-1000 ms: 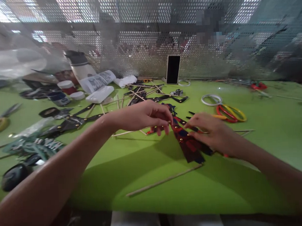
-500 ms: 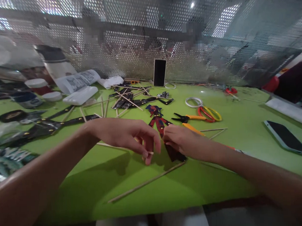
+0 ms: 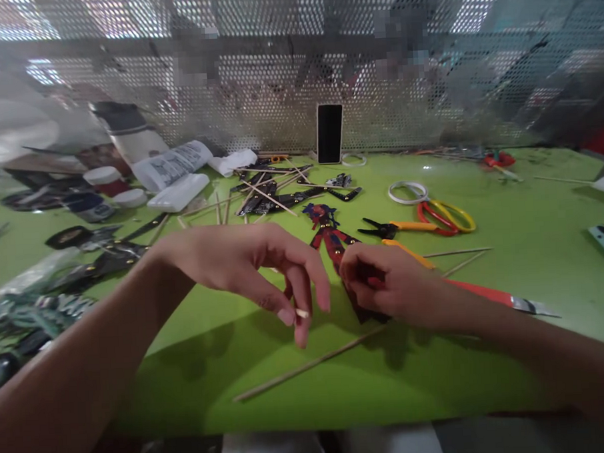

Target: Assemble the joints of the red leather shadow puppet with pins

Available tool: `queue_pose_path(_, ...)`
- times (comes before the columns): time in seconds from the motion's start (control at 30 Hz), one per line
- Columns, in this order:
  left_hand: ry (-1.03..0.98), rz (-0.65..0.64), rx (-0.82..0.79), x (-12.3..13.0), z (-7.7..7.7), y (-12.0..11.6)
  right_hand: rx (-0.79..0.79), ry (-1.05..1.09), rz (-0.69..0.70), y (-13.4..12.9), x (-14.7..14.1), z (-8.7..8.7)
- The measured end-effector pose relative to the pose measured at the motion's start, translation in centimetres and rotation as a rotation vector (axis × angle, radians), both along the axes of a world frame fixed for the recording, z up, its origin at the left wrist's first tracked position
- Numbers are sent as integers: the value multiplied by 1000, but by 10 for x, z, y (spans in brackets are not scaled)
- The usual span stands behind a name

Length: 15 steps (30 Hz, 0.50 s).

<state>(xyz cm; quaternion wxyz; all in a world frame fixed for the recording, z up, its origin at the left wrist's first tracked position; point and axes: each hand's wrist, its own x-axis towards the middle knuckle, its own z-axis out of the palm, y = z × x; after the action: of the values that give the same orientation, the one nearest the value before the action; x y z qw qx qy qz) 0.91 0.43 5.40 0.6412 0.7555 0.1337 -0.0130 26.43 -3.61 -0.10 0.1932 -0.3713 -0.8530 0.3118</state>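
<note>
My left hand [image 3: 254,268] is closed round a thin wooden stick, whose pale end pokes out between thumb and fingers. A red and dark jointed paper figure [image 3: 327,235] with brass fasteners lies on the green table [image 3: 189,398]. Over its lower part, my right hand [image 3: 379,280] has its fingers curled and pressed together; whatever they grip is hidden. Another wooden stick [image 3: 308,365] lies flat in front of both hands.
Orange-handled pliers [image 3: 399,227], a red cutter knife [image 3: 505,298] and white wire [image 3: 408,192] lie right. Behind are dark figures with sticks [image 3: 265,191] and an upright phone [image 3: 330,133]. Paint jars [image 3: 87,206] and another dark figure [image 3: 111,261] are left.
The view has turned slightly left, so most things appear farther right. My right hand's fingers have curled with a gap showing inside them. My left hand keeps its stick.
</note>
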Motion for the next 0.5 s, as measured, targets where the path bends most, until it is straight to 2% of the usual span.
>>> queue_pose_path(0.07,24,37,88,4,-2,0,-136,147,-23,-5,0,7)
queue_pose_path(0.2,61,127,385,17,-18,2,-221,263,-75,-8,-1,10)
queue_pose_path(0.37,65,266,568,34,-42,2,-239,256,-157,0,1,2)
queue_pose_path(0.5,44,393,692,41,-47,-3,-263,196,-247,6,3,1)
